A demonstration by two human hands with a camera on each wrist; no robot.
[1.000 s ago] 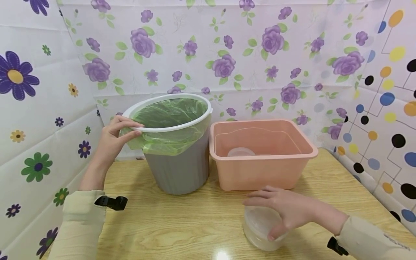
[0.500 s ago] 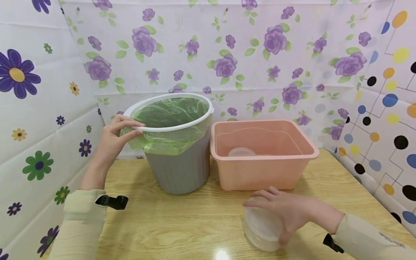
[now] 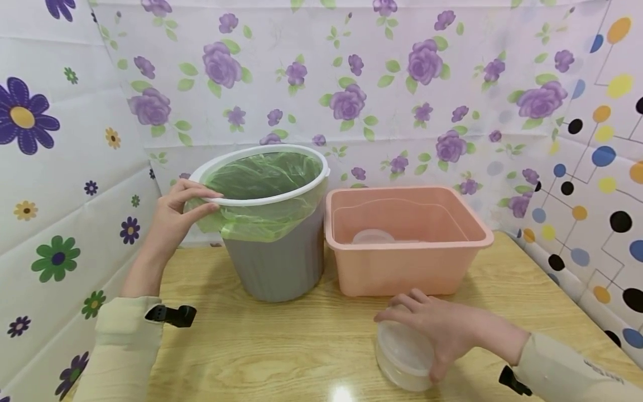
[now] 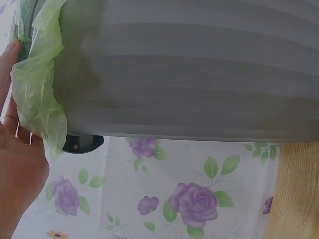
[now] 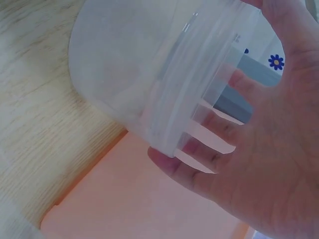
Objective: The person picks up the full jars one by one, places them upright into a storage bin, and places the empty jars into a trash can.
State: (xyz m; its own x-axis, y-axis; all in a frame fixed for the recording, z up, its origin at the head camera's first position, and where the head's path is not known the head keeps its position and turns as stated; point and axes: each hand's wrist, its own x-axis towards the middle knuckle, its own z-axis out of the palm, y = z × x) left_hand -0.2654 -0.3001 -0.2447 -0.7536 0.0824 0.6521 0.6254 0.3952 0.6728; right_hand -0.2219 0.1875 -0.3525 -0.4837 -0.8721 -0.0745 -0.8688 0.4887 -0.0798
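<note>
My left hand (image 3: 173,218) pinches the white rim ring (image 3: 271,199) of a grey trash can (image 3: 281,268), thumb below and fingers above. A thin green bag (image 3: 261,220) lines the can and folds over its outside; in the left wrist view, crumpled bag (image 4: 42,79) lies beside the fingers. At the front right, my right hand (image 3: 442,329) spans the lid of a round, clear plastic container (image 3: 404,357) standing on the table. The right wrist view has the fingertips (image 5: 164,159) at the lid's edge, with the thumb on the opposite side of the rim.
A pink plastic tub (image 3: 397,271) stands right of the trash can, with a translucent round item (image 3: 373,237) inside it. The wood-look table (image 3: 281,346) runs back to a flowered sheet (image 3: 301,111). Patterned sheets flank both sides.
My right thumb has shifted from over the container's lid to its right edge, and the fingers have settled around the rim. The container stays in place; my left hand keeps its hold.
</note>
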